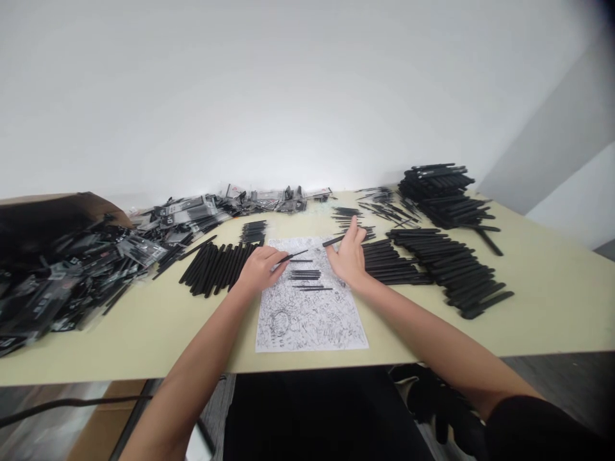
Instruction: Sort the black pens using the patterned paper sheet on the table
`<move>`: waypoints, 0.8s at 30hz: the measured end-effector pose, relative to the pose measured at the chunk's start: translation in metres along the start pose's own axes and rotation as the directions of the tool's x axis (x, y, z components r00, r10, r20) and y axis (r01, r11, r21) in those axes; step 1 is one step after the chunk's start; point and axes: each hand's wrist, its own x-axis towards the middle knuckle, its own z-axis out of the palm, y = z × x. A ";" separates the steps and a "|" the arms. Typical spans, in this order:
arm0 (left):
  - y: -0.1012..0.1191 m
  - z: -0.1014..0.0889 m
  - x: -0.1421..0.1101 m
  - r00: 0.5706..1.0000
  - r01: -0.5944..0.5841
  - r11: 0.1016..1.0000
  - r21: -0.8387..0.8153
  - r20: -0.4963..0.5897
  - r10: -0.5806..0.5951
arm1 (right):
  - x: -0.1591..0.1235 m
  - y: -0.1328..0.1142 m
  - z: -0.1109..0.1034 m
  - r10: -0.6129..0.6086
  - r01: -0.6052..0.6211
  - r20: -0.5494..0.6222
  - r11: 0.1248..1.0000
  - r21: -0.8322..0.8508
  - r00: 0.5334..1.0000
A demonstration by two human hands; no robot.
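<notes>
My left hand (262, 267) is closed in a pinch on a thin black pen refill (298, 253) that points to the right. Opposite it, my right hand (350, 257) grips a thicker black pen barrel (332, 241) with thumb and fingers, one fingertip raised. Both hands hover over or rest at the upper edges of a sheet of paper (312, 326) covered in scribbles; contact cannot be made out. On the sheet, between the hands, several thin black refills (306, 275) lie side by side.
Rows of black pen barrels lie left (216, 267) and right (446, 266) of the sheet. A taller pen pile (432, 192) stands at back right. Loose refills (391, 212) lie behind my right hand. Clear plastic packets (52, 294) heap up at left, beside a brown box (91, 208).
</notes>
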 end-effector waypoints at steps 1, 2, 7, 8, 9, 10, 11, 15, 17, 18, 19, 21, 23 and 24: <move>0.000 0.000 0.000 1.000 -0.001 1.000 -0.002 0.007 0.001 | 0.000 0.000 0.000 -0.001 0.001 -0.001 1.000 0.000 1.000; 0.000 0.000 0.000 1.000 -0.001 1.000 -0.006 0.013 0.001 | 0.001 0.001 0.000 -0.004 0.004 -0.005 1.000 0.001 1.000; 0.000 0.001 0.000 0.999 0.009 1.000 -0.028 0.034 -0.008 | 0.001 0.003 0.002 -0.031 0.031 -0.017 0.999 -0.010 0.999; 0.000 0.001 0.000 0.999 0.010 1.000 -0.029 0.037 -0.009 | 0.001 0.004 0.002 -0.030 0.030 -0.011 0.999 -0.017 0.999; 0.000 0.001 0.000 0.999 0.009 1.000 -0.030 0.039 -0.008 | 0.002 0.005 0.003 -0.030 0.030 -0.006 0.999 -0.025 1.000; 0.000 0.000 0.000 0.999 0.009 0.999 -0.032 0.043 -0.008 | 0.002 0.006 0.004 -0.035 0.034 -0.003 0.999 -0.031 0.999; 0.000 0.000 0.000 0.999 0.009 0.999 -0.035 0.048 -0.007 | 0.002 0.007 0.005 -0.044 0.043 -0.007 0.999 -0.033 0.999; 0.002 0.001 0.001 0.997 0.022 0.999 -0.041 0.071 -0.019 | 0.002 0.009 0.009 -0.084 0.083 -0.028 0.996 -0.028 0.996; 0.003 0.001 0.001 0.997 0.021 0.999 -0.042 0.070 -0.018 | 0.000 0.007 0.009 -0.095 0.094 -0.009 0.995 -0.044 0.995; 0.003 0.002 0.001 0.998 0.016 0.999 -0.043 0.066 -0.013 | -0.002 0.006 0.008 -0.108 0.108 0.006 0.993 -0.057 0.994; 0.003 0.002 0.001 0.998 0.008 0.999 -0.041 0.061 -0.005 | -0.004 0.004 0.007 -0.128 0.130 0.021 0.989 -0.072 0.992; 0.004 0.003 0.002 0.999 -0.007 0.999 -0.036 0.045 0.008 | -0.008 -0.002 0.005 -0.196 0.200 0.053 0.975 -0.094 0.979; 0.004 0.003 0.002 1.000 -0.011 0.999 -0.037 0.027 0.012 | -0.012 -0.007 0.003 -0.274 0.282 0.090 0.955 -0.097 0.958; 0.004 0.003 0.002 1.000 -0.011 0.999 -0.042 0.021 0.012 | -0.014 -0.009 0.002 -0.307 0.317 0.109 0.944 -0.093 0.945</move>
